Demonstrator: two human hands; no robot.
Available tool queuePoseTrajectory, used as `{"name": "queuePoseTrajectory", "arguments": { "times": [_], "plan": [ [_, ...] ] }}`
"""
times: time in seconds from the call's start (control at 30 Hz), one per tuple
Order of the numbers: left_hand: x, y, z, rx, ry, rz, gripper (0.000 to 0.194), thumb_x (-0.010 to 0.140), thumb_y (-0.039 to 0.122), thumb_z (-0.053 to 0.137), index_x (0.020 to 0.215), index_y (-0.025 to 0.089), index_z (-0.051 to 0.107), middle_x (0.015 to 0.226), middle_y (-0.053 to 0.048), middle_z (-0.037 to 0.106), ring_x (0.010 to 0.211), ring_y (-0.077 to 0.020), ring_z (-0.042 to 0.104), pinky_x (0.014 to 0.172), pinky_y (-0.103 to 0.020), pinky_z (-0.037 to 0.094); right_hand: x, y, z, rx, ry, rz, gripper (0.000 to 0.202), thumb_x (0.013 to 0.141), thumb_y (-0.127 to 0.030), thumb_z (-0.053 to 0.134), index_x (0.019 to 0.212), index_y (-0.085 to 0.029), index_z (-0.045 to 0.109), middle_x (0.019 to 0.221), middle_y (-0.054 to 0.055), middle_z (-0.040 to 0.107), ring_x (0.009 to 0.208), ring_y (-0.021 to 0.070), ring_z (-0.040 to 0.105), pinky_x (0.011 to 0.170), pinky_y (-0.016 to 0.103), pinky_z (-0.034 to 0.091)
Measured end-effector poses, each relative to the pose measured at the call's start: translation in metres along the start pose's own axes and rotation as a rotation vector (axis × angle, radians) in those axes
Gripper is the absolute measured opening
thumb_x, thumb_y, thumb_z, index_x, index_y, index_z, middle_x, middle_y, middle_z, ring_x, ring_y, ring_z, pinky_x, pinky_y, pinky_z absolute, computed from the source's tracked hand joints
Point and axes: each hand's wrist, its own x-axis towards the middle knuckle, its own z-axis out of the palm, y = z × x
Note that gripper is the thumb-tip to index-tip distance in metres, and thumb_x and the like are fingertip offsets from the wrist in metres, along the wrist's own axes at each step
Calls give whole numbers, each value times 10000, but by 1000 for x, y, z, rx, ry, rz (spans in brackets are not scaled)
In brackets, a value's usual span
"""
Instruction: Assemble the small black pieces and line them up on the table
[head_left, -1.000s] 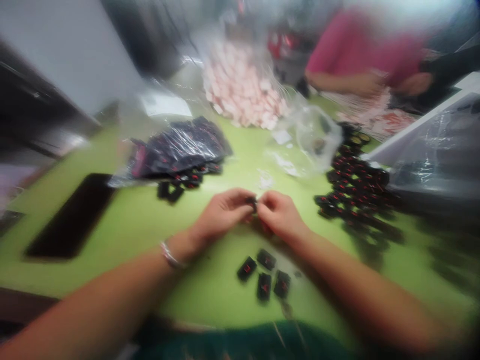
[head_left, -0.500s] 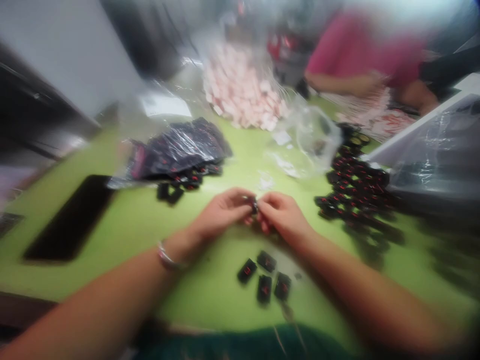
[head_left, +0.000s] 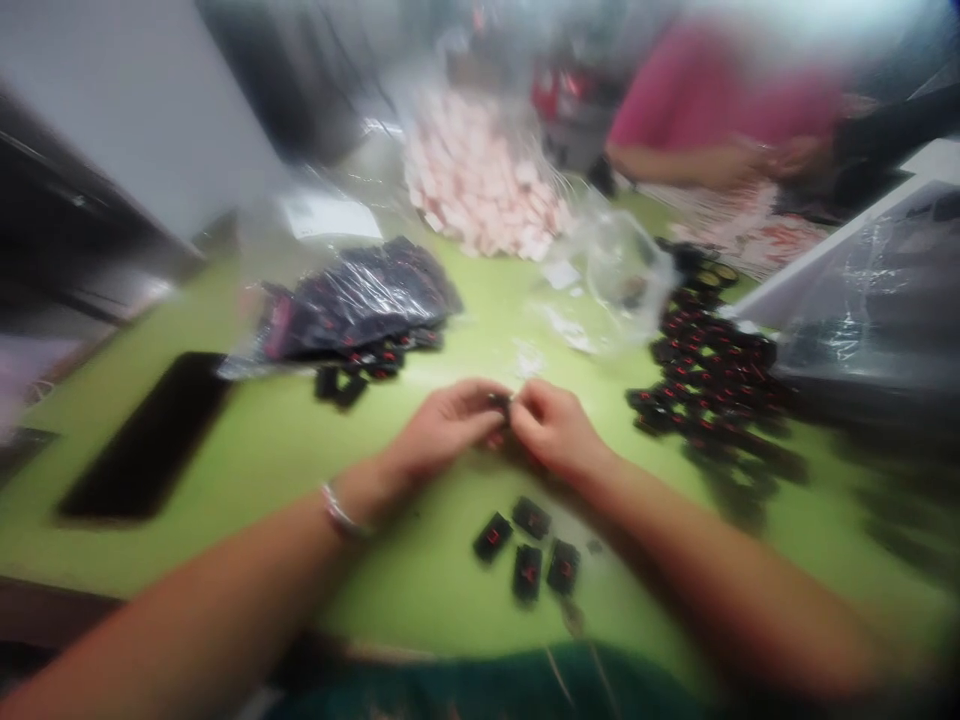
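Observation:
My left hand (head_left: 454, 422) and my right hand (head_left: 556, 425) meet over the middle of the green table. Between thumb and fingers, my left hand pinches a small black part (head_left: 501, 402), mostly hidden by the fingers. The fingers of my right hand are curled closed against the same part, at its right side. Nearer to me lie several small black blocks with red marks (head_left: 527, 574). Just beyond my hands is a little heap of tiny white pieces (head_left: 527, 358).
Left stand a clear bag of black parts (head_left: 367, 290) and a dark flat slab (head_left: 146, 435). Right are piled black-and-red parts (head_left: 705, 370) and a plastic-covered box (head_left: 870, 280). Behind are pale pink pieces (head_left: 487, 180), a clear bag (head_left: 622, 270) and a co-worker in pink (head_left: 690, 100).
My right fingers have curled in tighter against the black part. My left hand keeps its pinch. The co-worker's hands have moved closer together.

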Motion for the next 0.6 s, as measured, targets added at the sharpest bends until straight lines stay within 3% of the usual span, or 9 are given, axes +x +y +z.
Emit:
{"name": "queuePoseTrajectory", "arguments": {
  "times": [0.13, 0.23, 0.6],
  "plan": [
    [1, 0, -2, -97, -50, 6, 326, 744, 233, 728, 1025, 139, 590, 751, -14, 672, 625, -90, 604, 634, -224, 481, -2, -3, -1, 319, -94, 177, 198, 795, -358, 551, 701, -197, 484, 487, -63, 537, 340, 72, 471, 334, 175, 352],
    [2, -1, -3, -103, -81, -2, 334, 757, 232, 719, 1044, 137, 577, 757, -27, 676, 629, -93, 604, 638, -228, 477, -2, -1, -1, 440, -105, 206, 238, 766, -393, 606, 718, -182, 507, 515, -54, 568, 344, 62, 475, 324, 160, 352],
    [0, -3, -5, 58, -83, 49, 258, 779, 230, 689, 1007, 152, 596, 844, -18, 658, 654, -92, 613, 669, -236, 509, -3, -4, -4, 353, -121, 187, 132, 726, -263, 546, 655, -200, 454, 433, -85, 507, 299, 61, 430, 301, 155, 302]
  ]
}}
